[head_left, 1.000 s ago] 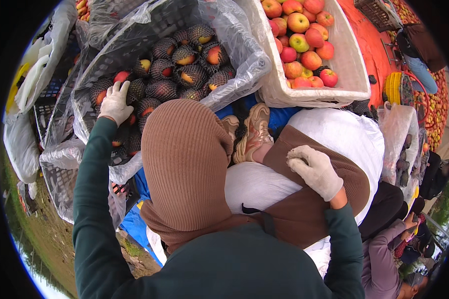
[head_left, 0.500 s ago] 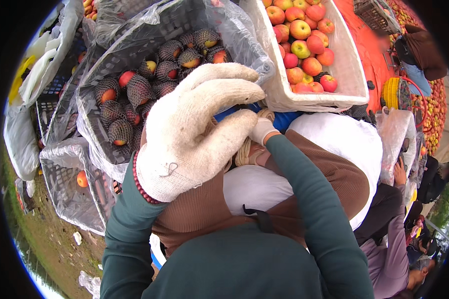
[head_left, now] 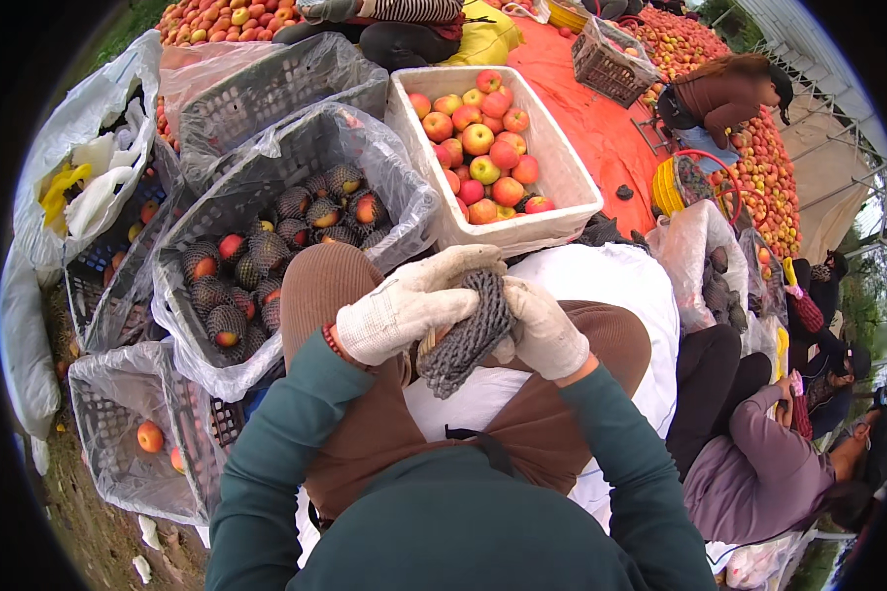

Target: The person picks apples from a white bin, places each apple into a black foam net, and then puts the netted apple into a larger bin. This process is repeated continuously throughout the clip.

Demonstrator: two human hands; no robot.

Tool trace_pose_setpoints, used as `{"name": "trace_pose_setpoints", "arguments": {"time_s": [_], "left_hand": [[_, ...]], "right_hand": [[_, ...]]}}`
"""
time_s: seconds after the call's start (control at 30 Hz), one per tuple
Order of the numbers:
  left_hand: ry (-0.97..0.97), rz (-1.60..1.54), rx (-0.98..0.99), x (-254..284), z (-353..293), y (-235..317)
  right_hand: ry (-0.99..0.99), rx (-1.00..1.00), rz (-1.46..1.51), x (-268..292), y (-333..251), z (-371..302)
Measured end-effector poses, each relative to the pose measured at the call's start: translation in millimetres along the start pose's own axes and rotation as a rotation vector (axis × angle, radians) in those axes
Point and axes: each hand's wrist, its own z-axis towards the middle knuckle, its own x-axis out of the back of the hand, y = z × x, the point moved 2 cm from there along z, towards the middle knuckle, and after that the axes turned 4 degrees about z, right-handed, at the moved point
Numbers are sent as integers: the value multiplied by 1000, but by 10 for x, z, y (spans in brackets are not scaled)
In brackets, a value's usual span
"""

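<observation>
Dark grey foam fruit nets [head_left: 469,335], in what looks like a bunched stack, are held up between my gloved hands above my lap. My left hand [head_left: 401,313], in a white knit glove with a red bead bracelet at the wrist, closes round their left side. From the right, my right hand [head_left: 545,332], also white-gloved, pinches their upper edge. Whether an apple is inside cannot be made out. Just beyond my left knee, a plastic-lined grey crate [head_left: 182,305] holds several apples in dark nets [head_left: 225,325]. Ahead stands a white crate [head_left: 562,219] of bare red-yellow apples [head_left: 478,140].
A smaller lined crate [head_left: 118,483] with loose apples sits at the left. Another lined crate [head_left: 256,108] stands behind the netted apples. A yellow basket [head_left: 667,187] is at the right, near large apple heaps [head_left: 769,187]. Co-workers [head_left: 749,463] sit close on my right.
My left hand has lowered from in front of the view, and my right hand has come up from my lap. The dark nets now show between them. The view has tilted upward.
</observation>
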Motion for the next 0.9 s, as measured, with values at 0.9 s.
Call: {"name": "trace_pose_setpoints", "arguments": {"time_s": [0.9], "left_hand": [[11, -896, 27, -571, -191, -134]], "right_hand": [[267, 387, 620, -167, 43, -279]]}}
